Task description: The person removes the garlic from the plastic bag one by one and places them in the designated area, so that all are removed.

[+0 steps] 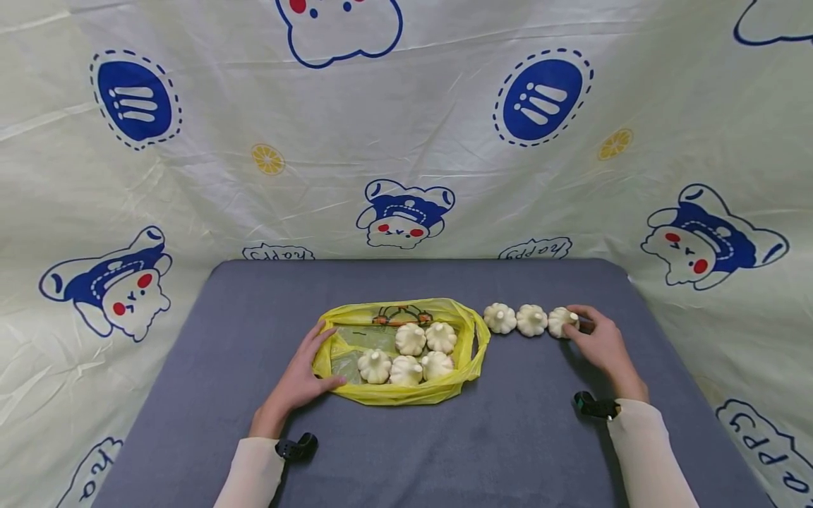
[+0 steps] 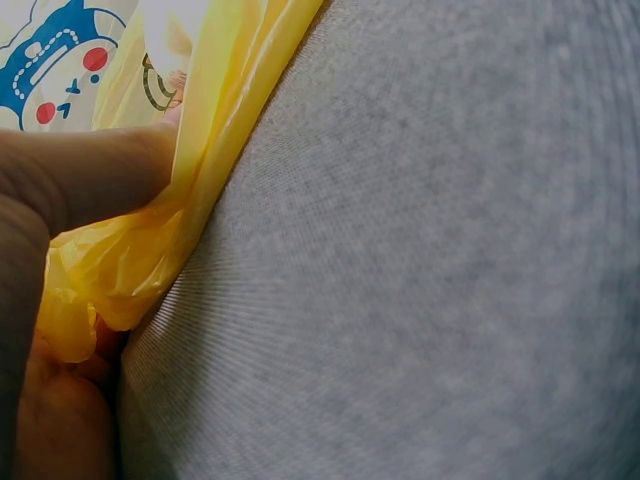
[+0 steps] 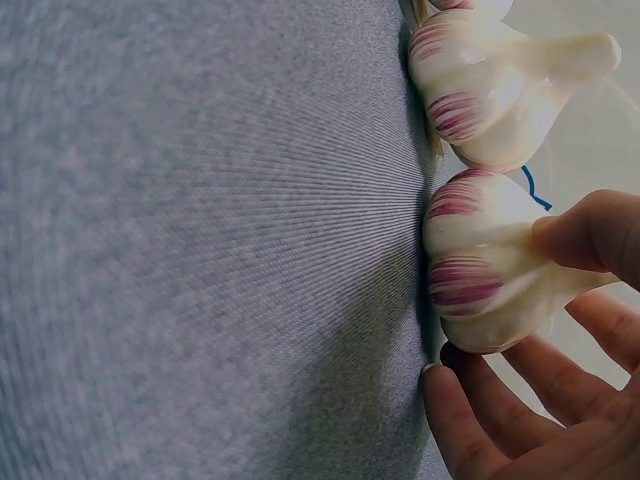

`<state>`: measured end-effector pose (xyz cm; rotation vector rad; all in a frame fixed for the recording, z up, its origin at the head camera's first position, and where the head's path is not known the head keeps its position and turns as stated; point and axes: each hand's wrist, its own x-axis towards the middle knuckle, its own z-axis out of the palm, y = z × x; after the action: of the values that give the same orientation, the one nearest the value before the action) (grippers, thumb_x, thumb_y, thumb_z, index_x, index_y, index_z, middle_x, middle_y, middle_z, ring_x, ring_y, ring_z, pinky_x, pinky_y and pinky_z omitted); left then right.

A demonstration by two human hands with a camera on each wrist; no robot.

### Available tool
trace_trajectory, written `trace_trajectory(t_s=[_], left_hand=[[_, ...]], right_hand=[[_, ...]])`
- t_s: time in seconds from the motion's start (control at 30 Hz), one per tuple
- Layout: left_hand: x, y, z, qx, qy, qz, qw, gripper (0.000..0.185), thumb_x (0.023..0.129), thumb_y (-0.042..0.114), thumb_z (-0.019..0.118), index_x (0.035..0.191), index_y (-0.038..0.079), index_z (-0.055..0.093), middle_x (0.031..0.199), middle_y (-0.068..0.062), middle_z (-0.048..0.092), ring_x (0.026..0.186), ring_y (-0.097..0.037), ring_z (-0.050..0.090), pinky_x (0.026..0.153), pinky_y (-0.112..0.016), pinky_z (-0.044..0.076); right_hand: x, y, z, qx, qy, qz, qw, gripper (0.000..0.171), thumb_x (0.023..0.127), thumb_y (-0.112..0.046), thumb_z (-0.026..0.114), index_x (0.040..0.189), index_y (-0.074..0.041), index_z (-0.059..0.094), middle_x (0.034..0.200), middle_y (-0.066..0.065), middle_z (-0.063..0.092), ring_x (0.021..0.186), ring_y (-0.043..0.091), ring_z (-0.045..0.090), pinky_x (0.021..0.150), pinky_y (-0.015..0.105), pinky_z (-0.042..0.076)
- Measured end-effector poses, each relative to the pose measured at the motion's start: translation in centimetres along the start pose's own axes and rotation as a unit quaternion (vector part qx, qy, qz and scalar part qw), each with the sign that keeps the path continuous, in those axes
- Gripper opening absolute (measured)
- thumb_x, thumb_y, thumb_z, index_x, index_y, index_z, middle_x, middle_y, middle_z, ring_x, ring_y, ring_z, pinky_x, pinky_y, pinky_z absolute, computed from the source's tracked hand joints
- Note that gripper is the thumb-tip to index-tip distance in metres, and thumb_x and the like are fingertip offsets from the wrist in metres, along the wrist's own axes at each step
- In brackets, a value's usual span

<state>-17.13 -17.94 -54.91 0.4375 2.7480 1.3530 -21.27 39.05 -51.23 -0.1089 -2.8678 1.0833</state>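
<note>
Head view: I see my left hand (image 1: 303, 377) pinching the near-left rim of the yellow bag (image 1: 466, 363), five garlic bulbs (image 1: 408, 339) inside; my right hand (image 1: 600, 343) has fingertips closed round the rightmost garlic bulb (image 1: 562, 321) of a row of three on the grey table (image 1: 508, 437). Left wrist: thumb (image 2: 90, 175) clamps bag plastic. Right wrist: fingers (image 3: 480, 420) curl under that bulb, neighbour bulb (image 3: 490, 90) just beside. I judge I'm mid-placing or picking; next I need a clean release or lift without nudging the neighbour.
</note>
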Motion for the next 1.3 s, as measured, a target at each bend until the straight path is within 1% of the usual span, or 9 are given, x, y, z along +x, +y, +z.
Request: trace_trajectory(t_s=[0.37,0.47,0.63,0.83,0.97,1.03,1.1,1.2,1.3], left_hand=[[0.0,0.0,0.0,-0.005,0.001,0.003,1.0,0.092,0.081,0.03,0.087,0.158,0.012,0.04,0.172,-0.014,0.018,0.156,-0.045,0.02,0.117,-0.07,0.026],[0.0,0.0,0.0,-0.007,0.0,0.002,1.0,0.092,0.081,0.03,0.087,0.158,0.012,0.04,0.172,-0.014,0.017,0.156,-0.045,0.02,0.117,-0.07,0.026],[0.0,0.0,0.1,-0.008,0.0,0.001,1.0,0.092,0.082,0.03,0.087,0.158,0.012,0.04,0.172,-0.014,0.017,0.156,-0.045,0.019,0.118,-0.07,0.025],[0.0,0.1,0.0,-0.011,0.0,-0.003,0.9999,0.091,0.082,0.03,0.086,0.158,0.012,0.04,0.172,-0.014,0.016,0.156,-0.045,0.018,0.118,-0.07,0.025],[-0.1,0.1,0.0,-0.014,0.001,-0.001,0.9999,0.091,0.082,0.029,0.086,0.158,0.011,0.04,0.172,-0.015,0.016,0.156,-0.046,0.019,0.117,-0.071,0.025],[-0.1,0.1,0.0,-0.016,0.004,0.004,0.9999,0.092,0.082,0.028,0.087,0.158,0.01,0.04,0.171,-0.016,0.017,0.155,-0.046,0.019,0.117,-0.07,0.025],[0.0,0.1,0.0,-0.015,0.006,0.007,0.9998,0.092,0.081,0.028,0.087,0.158,0.01,0.04,0.171,-0.016,0.017,0.155,-0.046,0.019,0.117,-0.07,0.025],[0.0,0.1,0.0,-0.013,0.007,0.009,0.9999,0.092,0.081,0.028,0.087,0.158,0.01,0.04,0.171,-0.016,0.017,0.155,-0.046,0.019,0.118,-0.07,0.025],[0.0,0.1,0.1,-0.014,0.005,0.005,0.9999,0.092,0.081,0.028,0.087,0.158,0.011,0.04,0.172,-0.015,0.017,0.156,-0.045,0.019,0.118,-0.07,0.025]], right_hand=[[0.3,0.0,0.1,0.005,-0.003,0.004,1.0,0.052,0.104,-0.031,0.059,0.144,0.001,0.052,0.146,0.034,0.051,0.127,0.054,0.055,0.095,0.062,0.047],[0.5,0.1,0.1,0.003,-0.001,0.004,1.0,0.053,0.104,-0.032,0.059,0.144,0.003,0.052,0.144,0.034,0.052,0.126,0.054,0.056,0.095,0.06,0.047],[0.8,0.4,0.1,-0.003,0.007,-0.005,1.0,0.052,0.103,-0.031,0.06,0.142,0.004,0.054,0.141,0.034,0.056,0.122,0.051,0.06,0.088,0.043,0.049],[1.0,0.6,0.1,0.008,0.01,-0.003,1.0,0.055,0.103,-0.033,0.062,0.143,0.004,0.053,0.142,0.033,0.056,0.122,0.05,0.061,0.084,0.032,0.047],[0.8,0.7,0.2,0.014,0.012,-0.005,1.0,0.057,0.103,-0.033,0.062,0.145,0.003,0.051,0.143,0.033,0.055,0.122,0.049,0.061,0.078,0.019,0.043],[0.7,0.6,0.2,0.019,0.008,-0.006,1.0,0.062,0.103,-0.034,0.061,0.15,0.003,0.046,0.147,0.034,0.051,0.126,0.051,0.058,0.084,0.025,0.049],[0.6,0.5,0.2,0.015,0.003,-0.002,1.0,0.07,0.103,-0.037,0.062,0.156,0.002,0.037,0.151,0.037,0.045,0.131,0.054,0.052,0.095,0.041,0.051],[0.4,0.1,0.1,-0.001,-0.005,0.009,1.0,0.086,0.1,-0.044,0.064,0.162,-0.001,0.023,0.158,0.039,0.032,0.139,0.059,0.038,0.106,0.07,0.036],[0.0,-0.4,0.0,-0.022,-0.001,0.011,1.0,0.096,0.097,-0.049,0.067,0.165,-0.004,0.015,0.162,0.038,0.023,0.144,0.06,0.028,0.109,0.075,0.029]])
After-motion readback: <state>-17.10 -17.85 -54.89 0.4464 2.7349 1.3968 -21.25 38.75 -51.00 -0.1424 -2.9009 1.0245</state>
